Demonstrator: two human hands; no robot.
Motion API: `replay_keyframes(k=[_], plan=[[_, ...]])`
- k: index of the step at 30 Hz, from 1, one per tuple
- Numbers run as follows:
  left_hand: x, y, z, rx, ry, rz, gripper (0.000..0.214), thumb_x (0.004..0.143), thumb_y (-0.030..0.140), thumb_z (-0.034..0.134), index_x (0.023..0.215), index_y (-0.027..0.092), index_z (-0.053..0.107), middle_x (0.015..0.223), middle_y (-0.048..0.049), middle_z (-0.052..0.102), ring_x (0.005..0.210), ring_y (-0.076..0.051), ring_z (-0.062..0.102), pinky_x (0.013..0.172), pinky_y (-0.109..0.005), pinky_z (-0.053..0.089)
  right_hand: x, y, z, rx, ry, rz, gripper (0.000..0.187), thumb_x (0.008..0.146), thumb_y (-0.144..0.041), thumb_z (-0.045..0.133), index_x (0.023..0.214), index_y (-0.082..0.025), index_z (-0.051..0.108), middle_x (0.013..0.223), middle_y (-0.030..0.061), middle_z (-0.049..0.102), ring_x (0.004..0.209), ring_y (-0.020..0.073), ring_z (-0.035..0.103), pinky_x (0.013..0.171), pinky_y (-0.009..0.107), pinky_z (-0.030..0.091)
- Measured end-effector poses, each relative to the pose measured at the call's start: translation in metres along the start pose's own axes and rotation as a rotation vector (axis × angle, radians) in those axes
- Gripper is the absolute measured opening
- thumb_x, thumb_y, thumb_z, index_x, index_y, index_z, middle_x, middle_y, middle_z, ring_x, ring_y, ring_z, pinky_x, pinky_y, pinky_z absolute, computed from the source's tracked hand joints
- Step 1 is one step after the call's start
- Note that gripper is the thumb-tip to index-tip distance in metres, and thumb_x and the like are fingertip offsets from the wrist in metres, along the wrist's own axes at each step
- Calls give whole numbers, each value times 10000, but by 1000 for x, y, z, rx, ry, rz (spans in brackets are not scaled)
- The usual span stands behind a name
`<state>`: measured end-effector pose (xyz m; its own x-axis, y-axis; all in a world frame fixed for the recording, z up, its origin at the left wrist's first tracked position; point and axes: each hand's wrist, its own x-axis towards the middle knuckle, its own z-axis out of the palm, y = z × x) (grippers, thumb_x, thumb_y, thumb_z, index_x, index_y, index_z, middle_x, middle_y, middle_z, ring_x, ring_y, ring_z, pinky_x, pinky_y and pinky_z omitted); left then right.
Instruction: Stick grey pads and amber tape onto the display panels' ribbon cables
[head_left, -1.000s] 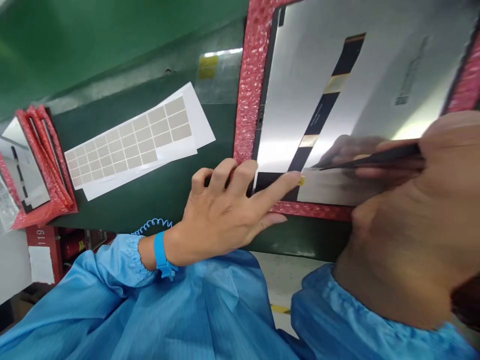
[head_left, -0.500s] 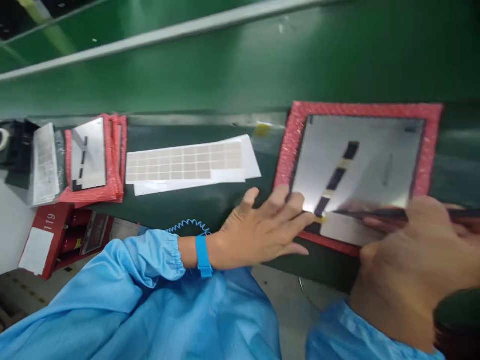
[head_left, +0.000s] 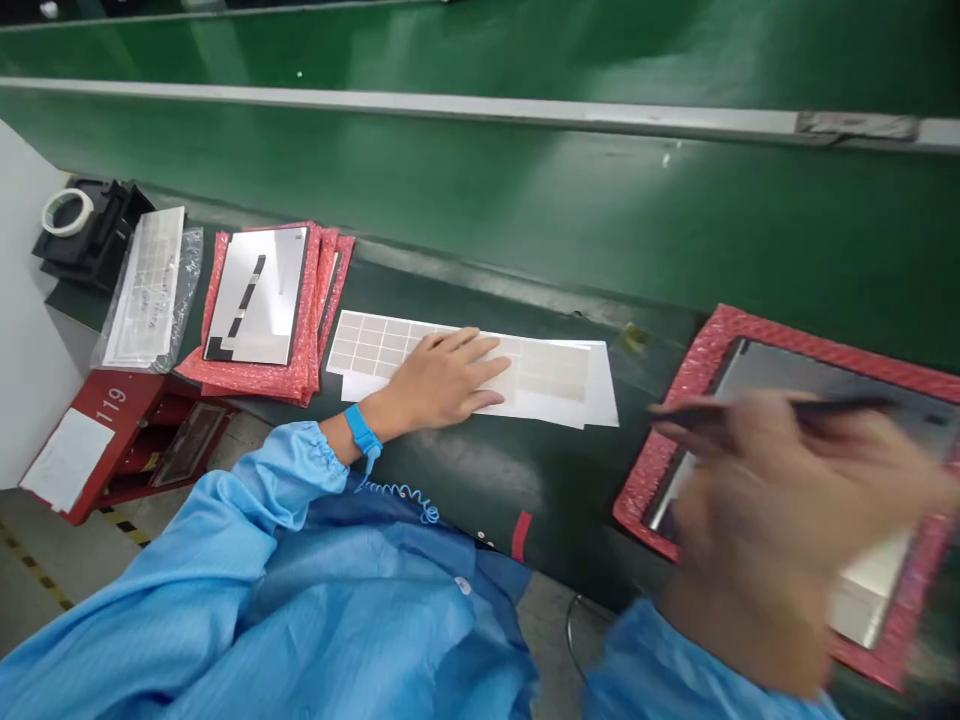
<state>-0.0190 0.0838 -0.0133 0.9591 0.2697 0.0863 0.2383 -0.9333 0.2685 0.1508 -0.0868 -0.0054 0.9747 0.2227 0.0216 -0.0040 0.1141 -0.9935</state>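
My left hand lies flat on a white sheet of pale rectangular labels, fingers spread. A second white sheet shows from under it. My right hand, smeared by motion, grips slim dark tweezers whose tip points left. The hand hovers over a silvery display panel, hiding much of its surface. Under that panel is a pink bubble-wrap bag, its border showing all round.
At left sits a stack of pink bubble bags topped by another panel. Beside it are bagged label sheets, a black holder and a tape roll. A red box stands below. A coiled blue cord hangs by my wrist.
My left hand has left the panel's edge and moved left onto the label sheet. My right hand has lifted the tweezers off the panel's lower part. The camera view has turned left.
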Motion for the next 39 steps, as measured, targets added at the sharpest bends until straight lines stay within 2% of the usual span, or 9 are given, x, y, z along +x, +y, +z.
replay_keyframes(k=[3,5,12,15,20,26,39], plan=[[2,-5,7,15,-16,37,453,1036,441,561,1433,228,607,1585,-75,515,1475,-296,436,1194,-454,347,-8,19,45,-46,-149,37,376,643,-424,785,820,-137,619,752,113,647,604,229,651,486,283,583],[1,-3,8,5,-9,41,465,1038,458,551,1442,234,603,1587,-70,513,1474,-292,435,1198,-447,338,-13,30,57,-76,-180,42,381,671,-431,787,832,-129,618,776,116,659,616,229,658,494,292,587],[5,-1,6,-44,-33,46,463,1019,428,589,1429,216,615,1587,-77,510,1482,-316,433,1202,-478,343,-13,36,45,-162,-152,-9,338,687,-389,767,819,-133,591,740,95,650,543,188,618,474,255,558],[6,0,7,-69,-23,48,452,1024,411,574,1422,202,618,1584,-86,510,1478,-330,440,1190,-497,362,-13,35,47,-188,-149,-41,284,702,-345,745,816,-136,589,750,101,655,562,205,630,469,273,561],[7,2,7,-92,-23,44,436,1031,383,558,1422,199,615,1581,-83,509,1480,-339,445,1179,-512,382,-15,31,50,-193,-140,-83,211,689,-312,718,768,-149,608,708,59,618,575,217,631,460,316,573],[9,3,5,-96,-36,45,439,1019,369,574,1421,196,610,1570,-86,509,1482,-338,445,1205,-508,369,-16,26,52,-183,-141,-80,170,671,-283,714,728,-157,615,692,48,600,569,199,619,451,291,559],[10,1,7,-96,-49,43,462,1014,413,574,1431,216,602,1567,-92,503,1486,-347,439,1196,-517,363,-18,26,52,-220,-155,-89,170,727,-290,711,748,-144,628,705,61,624,571,196,625,445,267,521]])
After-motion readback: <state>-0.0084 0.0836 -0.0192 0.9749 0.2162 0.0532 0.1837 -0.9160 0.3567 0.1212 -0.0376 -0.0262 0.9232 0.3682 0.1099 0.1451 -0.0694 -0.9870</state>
